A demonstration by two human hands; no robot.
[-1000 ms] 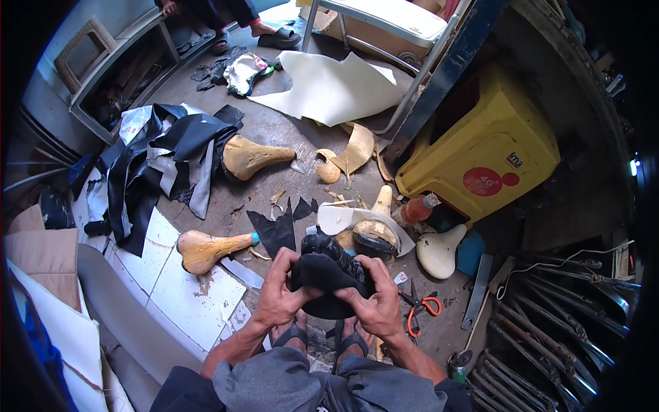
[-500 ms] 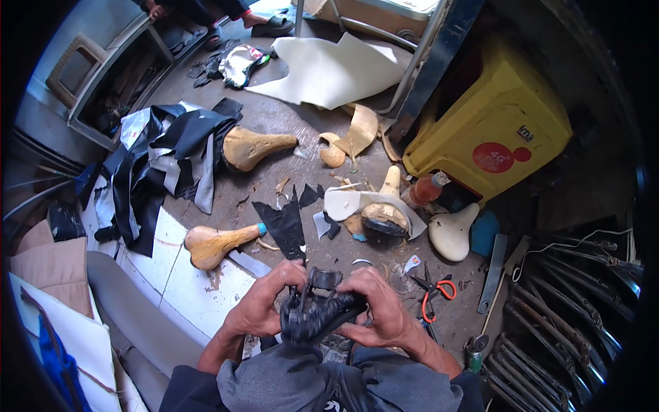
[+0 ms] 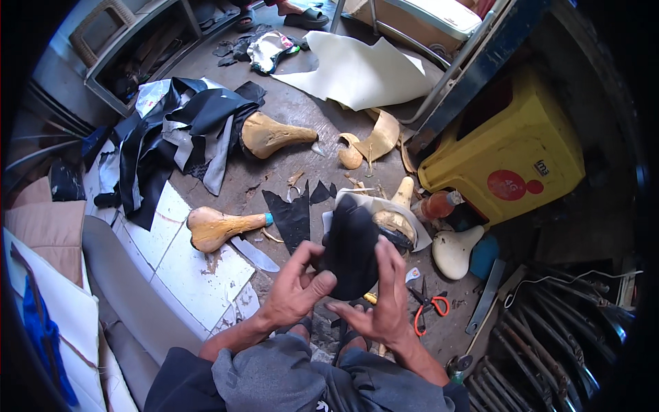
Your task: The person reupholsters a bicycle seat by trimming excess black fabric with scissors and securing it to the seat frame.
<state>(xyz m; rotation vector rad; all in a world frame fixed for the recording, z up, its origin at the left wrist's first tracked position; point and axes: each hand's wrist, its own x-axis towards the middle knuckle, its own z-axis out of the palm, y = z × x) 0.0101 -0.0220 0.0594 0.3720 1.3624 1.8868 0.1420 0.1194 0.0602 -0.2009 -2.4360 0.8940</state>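
Between my left hand (image 3: pixel 298 292) and right hand (image 3: pixel 386 302), both half open with fingers holding its sides, the black seat (image 3: pixel 351 247) seems covered on its visible face, while beyond my left a tan seat (image 3: pixel 214 229) lies uncovered.

Black saddle (image 3: pixel 351 250) between left grip (image 3: pixel 296 292) and right grip (image 3: pixel 386 302), orange-handled scissors (image 3: pixel 423 306) rightward on floor (image 3: pixel 473 292).

To the left of the left hand (image 3: pixel 298 292), the white tiles (image 3: pixel 180 288) leave a free passage, until the tan saddle (image 3: pixel 214 230). Ahead, a pale saddle (image 3: pixel 393 221) obstructs the way; orange-handled scissors (image 3: pixel 426 301) lie near the right hand (image 3: pixel 384 309).
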